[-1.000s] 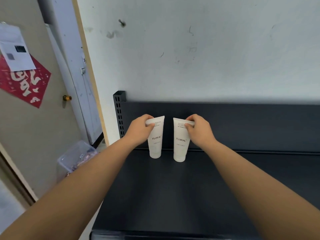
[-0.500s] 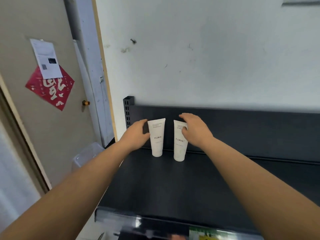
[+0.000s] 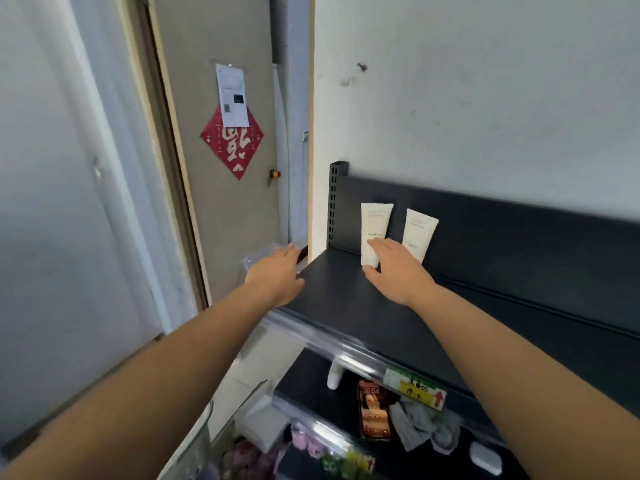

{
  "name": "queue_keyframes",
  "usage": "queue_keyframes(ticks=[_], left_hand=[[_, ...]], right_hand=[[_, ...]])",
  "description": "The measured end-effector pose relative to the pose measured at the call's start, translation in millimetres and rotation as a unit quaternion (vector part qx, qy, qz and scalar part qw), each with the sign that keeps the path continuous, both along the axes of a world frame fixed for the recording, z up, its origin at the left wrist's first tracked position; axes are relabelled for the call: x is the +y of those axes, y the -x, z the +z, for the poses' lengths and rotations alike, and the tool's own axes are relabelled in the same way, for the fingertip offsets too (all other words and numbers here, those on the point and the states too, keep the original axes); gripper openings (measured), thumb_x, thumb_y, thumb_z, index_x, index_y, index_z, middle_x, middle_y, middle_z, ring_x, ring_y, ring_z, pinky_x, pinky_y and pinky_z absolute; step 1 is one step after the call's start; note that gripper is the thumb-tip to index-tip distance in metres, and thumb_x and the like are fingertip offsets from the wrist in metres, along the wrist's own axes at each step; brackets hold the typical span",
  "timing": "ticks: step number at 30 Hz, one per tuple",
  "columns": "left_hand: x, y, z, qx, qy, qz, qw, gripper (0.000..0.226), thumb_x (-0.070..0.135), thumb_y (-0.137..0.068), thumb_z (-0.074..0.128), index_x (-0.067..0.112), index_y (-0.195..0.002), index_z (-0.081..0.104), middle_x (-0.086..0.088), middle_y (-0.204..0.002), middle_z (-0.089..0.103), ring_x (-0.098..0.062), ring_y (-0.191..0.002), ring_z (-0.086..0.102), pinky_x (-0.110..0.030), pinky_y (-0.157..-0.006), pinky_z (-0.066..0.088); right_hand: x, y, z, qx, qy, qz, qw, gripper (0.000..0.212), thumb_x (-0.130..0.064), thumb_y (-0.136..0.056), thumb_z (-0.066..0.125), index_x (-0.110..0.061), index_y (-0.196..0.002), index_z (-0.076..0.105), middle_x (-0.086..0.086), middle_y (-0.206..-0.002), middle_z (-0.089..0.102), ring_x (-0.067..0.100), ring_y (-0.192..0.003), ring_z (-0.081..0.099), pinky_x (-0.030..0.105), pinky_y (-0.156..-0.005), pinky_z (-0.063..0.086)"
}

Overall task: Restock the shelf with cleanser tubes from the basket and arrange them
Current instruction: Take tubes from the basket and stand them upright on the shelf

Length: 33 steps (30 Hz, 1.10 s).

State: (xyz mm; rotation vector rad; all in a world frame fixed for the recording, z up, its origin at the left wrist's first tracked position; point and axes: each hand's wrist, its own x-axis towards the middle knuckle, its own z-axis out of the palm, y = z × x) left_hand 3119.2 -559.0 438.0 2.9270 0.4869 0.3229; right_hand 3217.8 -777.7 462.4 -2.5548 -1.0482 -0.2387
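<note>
Right hand [image 3: 394, 268], fingers spread and holding nothing, hovers by the base of the left cleanser tube [image 3: 375, 230], which stands beside a second tube [image 3: 419, 233] at the shelf [image 3: 346, 306] back; left hand [image 3: 277, 275], also empty, hangs past the shelf's left edge; risk: a brush could topple the cap-down tubes.

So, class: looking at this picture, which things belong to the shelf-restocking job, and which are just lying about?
Part of the job:
- left cleanser tube
- right cleanser tube
- top shelf
- left hand, right hand, both empty

Just lying about:
- phone on the lower shelf
- crumpled cloth
- red door decoration
- paper notice
</note>
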Motion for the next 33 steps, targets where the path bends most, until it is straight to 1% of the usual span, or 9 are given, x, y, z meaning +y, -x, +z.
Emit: queue_keyframes(ticks=[2,5,7,12,17,21,27,30,33], left_hand=[[5,29,-6,-0.004,-0.005,0.04,0.999,0.064,0.036,-0.089,0.054,0.02,-0.146,0.03,-0.004,-0.156,0.029,-0.028,-0.138,0.035,-0.045,-0.111,0.035],[15,75,-16,0.009,-0.014,0.088,0.996,0.075,0.037,-0.088,0.056,0.017,-0.151,0.02,-0.004,-0.159,0.023,-0.026,-0.144,0.025,-0.045,-0.115,0.028],[24,106,-21,0.016,-0.011,0.124,0.992,0.079,0.035,-0.087,0.058,0.015,-0.152,0.019,-0.003,-0.159,0.022,-0.025,-0.145,0.023,-0.043,-0.117,0.026],[46,169,-29,0.016,0.011,0.19,0.982,0.072,0.029,-0.088,0.056,0.015,-0.15,0.023,-0.004,-0.158,0.025,-0.024,-0.144,0.025,-0.042,-0.115,0.028],[77,221,-50,0.022,0.042,0.238,0.97,0.079,0.044,-0.092,0.053,0.018,-0.154,0.012,0.001,-0.162,0.013,-0.022,-0.148,0.017,-0.041,-0.118,0.022],[110,257,-69,0.019,0.06,0.279,0.958,0.078,0.051,-0.092,0.052,0.02,-0.154,0.015,0.002,-0.161,0.016,-0.022,-0.146,0.021,-0.041,-0.116,0.024],[166,301,-111,0.072,0.085,0.297,0.948,0.078,0.032,-0.09,0.057,0.017,-0.154,0.014,-0.003,-0.161,0.016,-0.024,-0.147,0.02,-0.04,-0.117,0.025],[191,315,-139,0.089,0.111,0.305,0.942,0.079,0.033,-0.089,0.06,0.018,-0.153,0.015,-0.004,-0.161,0.017,-0.025,-0.146,0.021,-0.042,-0.117,0.026],[211,326,-169,0.12,0.135,0.295,0.938,0.081,0.036,-0.089,0.059,0.015,-0.153,0.014,-0.004,-0.16,0.018,-0.024,-0.146,0.02,-0.043,-0.117,0.026]], right_hand=[[11,14,-10,0.011,0.016,0.035,0.999,0.061,-0.034,-0.098,0.047,-0.012,-0.152,0.026,0.006,-0.157,0.028,0.022,-0.145,0.023,0.035,-0.119,0.021],[32,38,-26,0.024,0.043,0.081,0.995,0.066,-0.036,-0.097,0.049,-0.012,-0.153,0.022,0.007,-0.159,0.022,0.024,-0.147,0.018,0.039,-0.12,0.019],[49,54,-34,0.026,0.053,0.106,0.993,0.068,-0.037,-0.097,0.051,-0.01,-0.152,0.022,0.009,-0.159,0.024,0.025,-0.147,0.019,0.04,-0.12,0.02],[97,96,-41,0.009,0.059,0.169,0.984,0.067,-0.035,-0.096,0.054,-0.009,-0.15,0.025,0.01,-0.156,0.03,0.026,-0.143,0.028,0.04,-0.117,0.025],[154,138,-51,0.05,0.041,0.225,0.972,0.066,-0.039,-0.097,0.052,-0.01,-0.15,0.027,0.01,-0.153,0.034,0.027,-0.14,0.033,0.043,-0.114,0.031],[203,167,-65,0.052,0.047,0.255,0.964,0.064,-0.037,-0.097,0.051,-0.008,-0.15,0.028,0.013,-0.153,0.034,0.029,-0.141,0.031,0.04,-0.115,0.025],[270,196,-96,0.056,0.078,0.281,0.955,0.06,-0.037,-0.095,0.053,-0.007,-0.144,0.035,0.013,-0.147,0.041,0.029,-0.136,0.037,0.041,-0.112,0.031],[297,203,-123,0.066,0.087,0.292,0.95,0.061,-0.041,-0.095,0.051,-0.008,-0.144,0.036,0.012,-0.147,0.043,0.028,-0.135,0.039,0.041,-0.111,0.034],[314,212,-151,0.082,0.114,0.295,0.945,0.061,-0.033,-0.095,0.054,-0.008,-0.147,0.034,0.01,-0.149,0.04,0.026,-0.137,0.037,0.036,-0.11,0.03]])
